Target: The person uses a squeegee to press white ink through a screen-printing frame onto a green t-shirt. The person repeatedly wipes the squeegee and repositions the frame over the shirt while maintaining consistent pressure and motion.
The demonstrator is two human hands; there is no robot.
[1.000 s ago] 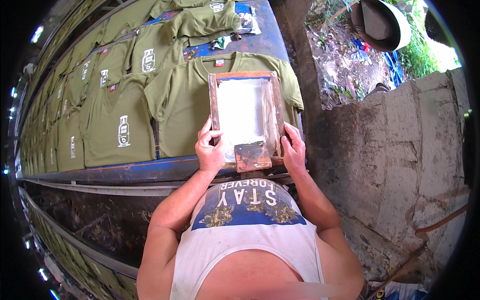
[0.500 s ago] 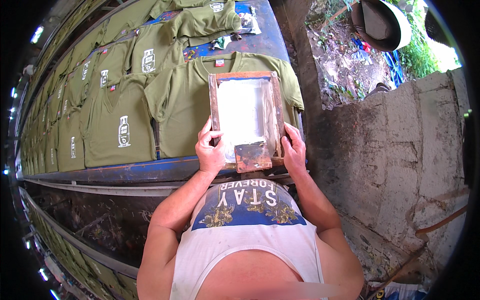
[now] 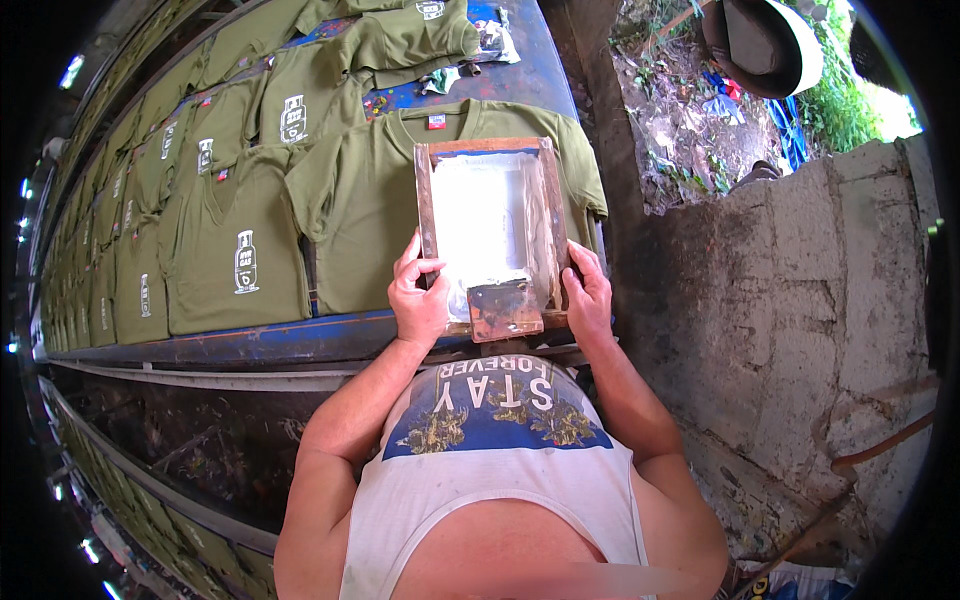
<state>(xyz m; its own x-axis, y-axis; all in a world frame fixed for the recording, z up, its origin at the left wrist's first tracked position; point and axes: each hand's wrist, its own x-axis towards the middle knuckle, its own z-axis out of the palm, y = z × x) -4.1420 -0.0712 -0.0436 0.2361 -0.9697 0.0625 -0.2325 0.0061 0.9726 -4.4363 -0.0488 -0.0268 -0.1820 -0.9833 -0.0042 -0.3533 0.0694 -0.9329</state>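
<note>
A wooden screen-printing frame is held over the front part of an olive green V-neck T-shirt. My left hand grips its left rail, thumb on the near side and fingers around the edge. On the opposite rail, my right hand is closed in the same way. White ink coats the mesh and inner walls. At the near end of the frame rests a squeegee with a stained reddish-brown wooden block; neither hand touches it. Whether the frame touches the shirt cannot be made out.
Several olive T-shirts lie in rows on the long blue table; one to the left bears a white gas-cylinder print. Crumpled rags lie at its far end. A rough concrete wall stands right, with a round container beyond.
The whole view has shifted very slightly. Both hands keep their grip on the screen-printing frame, and the squeegee stays at its near end.
</note>
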